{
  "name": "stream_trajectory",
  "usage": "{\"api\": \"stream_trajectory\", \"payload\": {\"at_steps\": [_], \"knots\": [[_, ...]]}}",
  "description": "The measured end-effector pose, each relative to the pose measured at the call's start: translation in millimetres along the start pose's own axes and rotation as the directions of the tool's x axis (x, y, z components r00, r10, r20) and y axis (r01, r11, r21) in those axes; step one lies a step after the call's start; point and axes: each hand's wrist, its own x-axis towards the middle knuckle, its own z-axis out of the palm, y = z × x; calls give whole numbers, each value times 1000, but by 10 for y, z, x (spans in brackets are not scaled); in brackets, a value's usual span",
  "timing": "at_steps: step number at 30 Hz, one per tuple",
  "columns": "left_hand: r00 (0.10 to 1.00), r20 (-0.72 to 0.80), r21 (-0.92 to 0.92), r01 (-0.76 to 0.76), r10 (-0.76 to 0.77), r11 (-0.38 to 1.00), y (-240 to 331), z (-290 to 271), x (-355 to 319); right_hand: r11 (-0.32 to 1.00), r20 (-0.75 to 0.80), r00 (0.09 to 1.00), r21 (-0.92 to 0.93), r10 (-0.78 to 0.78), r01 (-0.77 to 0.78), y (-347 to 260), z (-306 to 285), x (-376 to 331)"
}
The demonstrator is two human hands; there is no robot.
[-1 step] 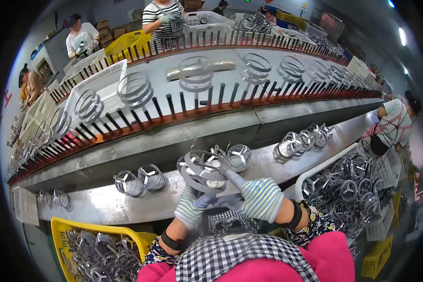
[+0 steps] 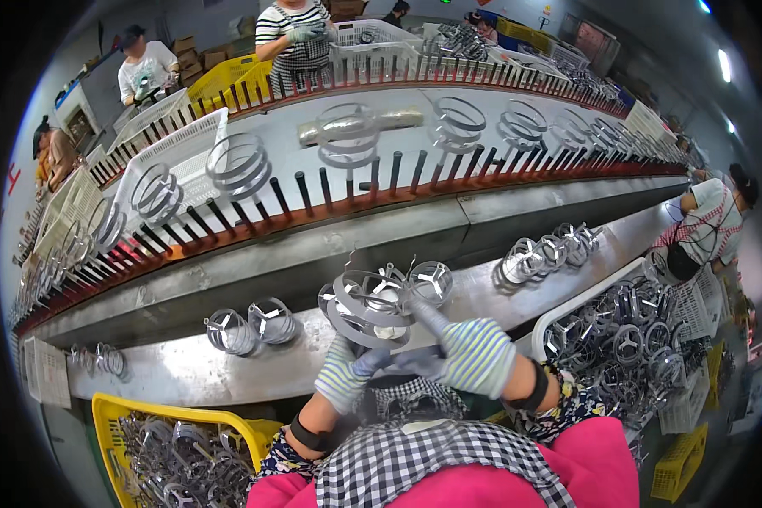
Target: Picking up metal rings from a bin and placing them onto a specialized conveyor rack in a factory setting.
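Note:
My left hand point(image 2: 345, 377), in a striped glove with grey fingertips, grips the lower edge of a wire-and-band ring frame point(image 2: 371, 326) held tilted above the metal bench. My right hand point(image 2: 476, 354), gloved alike, has its fingers at the right edge of the same frame, with the thumb pointing left below it. Part of the grip is hidden behind the frame and blurred. Just behind stands another ring frame point(image 2: 432, 281) with a three-armed white bracket, and further left on the bench sit two similar frames point(image 2: 271, 319).
A yellow crate point(image 2: 182, 405) of ring frames stands at lower left, a white crate point(image 2: 559, 309) of them at right. Beyond the bench, a line with upright black pegs point(image 2: 305, 193) carries hanging rings point(image 2: 239, 165). A co-worker point(image 2: 707, 224) stands at far right; others work behind the line.
The rings on the line have shifted slightly left. My right hand has moved a little to the right, its forefinger blurred; my left hand looks nearly unmoved.

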Motion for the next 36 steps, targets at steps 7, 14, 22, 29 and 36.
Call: {"api": "stream_trajectory", "payload": {"at_steps": [7, 14, 22, 29, 36], "knots": [[984, 101, 531, -178, 146, 828, -113, 0, 269, 247, -80, 982, 968, 172, 35, 528, -908, 41], [929, 152, 819, -310, 338, 483, -126, 180, 411, -127, 196, 953, 977, 231, -170, 780, -736, 299], [972, 49, 753, -186, 229, 631, -239, 295, 721, -154, 264, 919, 962, 293, -227, 966, -710, 299], [982, 85, 643, -182, 166, 744, -399, 280, 905, -174, 219, 944, 968, 248, -179, 1247, -728, 228], [986, 146, 526, -145, 79, 838, -664, -35, 343, 811, -438, 880, 573, 184, 116, 1538, -802, 147]]}}
